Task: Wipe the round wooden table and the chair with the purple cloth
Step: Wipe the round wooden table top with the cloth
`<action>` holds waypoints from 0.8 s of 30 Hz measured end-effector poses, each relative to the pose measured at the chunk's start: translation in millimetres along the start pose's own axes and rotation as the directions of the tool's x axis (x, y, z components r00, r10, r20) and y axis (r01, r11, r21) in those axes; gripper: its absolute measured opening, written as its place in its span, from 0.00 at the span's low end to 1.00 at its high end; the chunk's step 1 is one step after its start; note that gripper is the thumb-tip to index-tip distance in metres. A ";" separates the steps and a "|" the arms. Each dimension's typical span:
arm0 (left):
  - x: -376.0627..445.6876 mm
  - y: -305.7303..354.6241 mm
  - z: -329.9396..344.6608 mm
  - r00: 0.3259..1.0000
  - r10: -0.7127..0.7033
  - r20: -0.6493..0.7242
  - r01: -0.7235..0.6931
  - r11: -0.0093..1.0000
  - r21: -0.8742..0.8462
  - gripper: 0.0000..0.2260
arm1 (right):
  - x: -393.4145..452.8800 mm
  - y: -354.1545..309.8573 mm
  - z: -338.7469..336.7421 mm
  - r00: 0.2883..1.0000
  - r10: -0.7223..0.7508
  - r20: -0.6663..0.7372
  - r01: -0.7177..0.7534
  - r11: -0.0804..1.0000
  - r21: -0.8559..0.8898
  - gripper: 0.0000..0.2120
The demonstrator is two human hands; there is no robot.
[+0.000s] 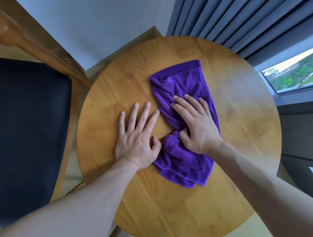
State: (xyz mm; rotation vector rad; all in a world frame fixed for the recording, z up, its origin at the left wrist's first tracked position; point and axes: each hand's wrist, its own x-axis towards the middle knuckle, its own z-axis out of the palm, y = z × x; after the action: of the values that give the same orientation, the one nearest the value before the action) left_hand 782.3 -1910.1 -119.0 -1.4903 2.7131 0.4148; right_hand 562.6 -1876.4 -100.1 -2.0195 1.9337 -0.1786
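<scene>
A rumpled purple cloth [186, 87] lies across the middle of the round wooden table [242, 123]. My right hand [197, 126] presses flat on the cloth, fingers spread and mostly straight, thumb tucked into a fold. My left hand [138, 135] rests flat on the bare wood just left of the cloth, fingers spread, its thumb touching the cloth's edge. A wooden chair [52, 55] with a black padded seat [24, 129] stands to the left of the table.
Grey curtains [229, 19] hang behind the table at the top right. A window [299, 69] and its dark frame sit close to the table's right side. A pale wall [84, 24] is behind the chair.
</scene>
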 end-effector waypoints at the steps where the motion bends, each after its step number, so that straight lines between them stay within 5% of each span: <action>1: -0.2 0.3 -0.1 1.000 0.001 0.007 -0.001 1.000 0.003 0.38 | 3.5 -8.8 2.6 0.996 0.078 -0.050 -0.076 0.997 0.031 0.38; 4: -1.2 -1.3 0.2 0.999 0.006 0.038 -0.007 1.000 0.024 0.39 | 3.5 -55.8 22.6 0.910 0.374 -0.181 -0.358 0.927 0.117 0.37; 6: -2.4 -0.8 0.1 0.999 0.015 0.046 -0.017 0.999 0.038 0.38 | -15.3 -76.8 35.6 0.877 0.441 -0.189 -0.417 0.895 0.156 0.38; 12: -0.7 0.2 1.4 1.000 0.011 -0.006 -0.011 1.000 -0.010 0.33 | -104.3 -28.5 34.7 0.999 0.035 -0.042 -0.035 0.999 -0.017 0.38; 16: -0.4 0.3 0.6 1.000 0.006 0.008 -0.006 1.000 -0.009 0.36 | -81.0 26.4 16.8 0.973 0.175 -0.148 -0.177 0.984 0.005 0.39; 18: -0.5 0.6 1.7 1.000 0.005 0.010 -0.005 1.000 -0.002 0.36 | -59.9 40.0 8.1 0.861 0.442 -0.251 -0.442 0.895 0.060 0.38; 20: -0.3 0.9 2.5 1.000 0.004 -0.004 -0.004 1.000 0.006 0.36 | -31.7 39.7 1.7 0.630 0.717 -0.298 -0.709 0.688 0.157 0.37; 22: -1.0 0.5 3.4 1.000 0.000 -0.026 0.000 1.000 0.013 0.37 | 1.5 28.2 -1.4 0.406 0.870 -0.279 -0.837 0.477 0.269 0.38; 24: -1.5 -0.7 4.0 0.999 0.002 -0.034 -0.001 1.000 0.020 0.37 | 24.5 14.4 2.1 0.325 0.913 -0.246 -0.869 0.391 0.304 0.40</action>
State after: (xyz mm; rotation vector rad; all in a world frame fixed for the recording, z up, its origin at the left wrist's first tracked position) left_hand 783.3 -1908.3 -122.8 -1.5039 2.7360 0.3652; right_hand 551.2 -1900.6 -110.3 -0.5428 2.8972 -0.3979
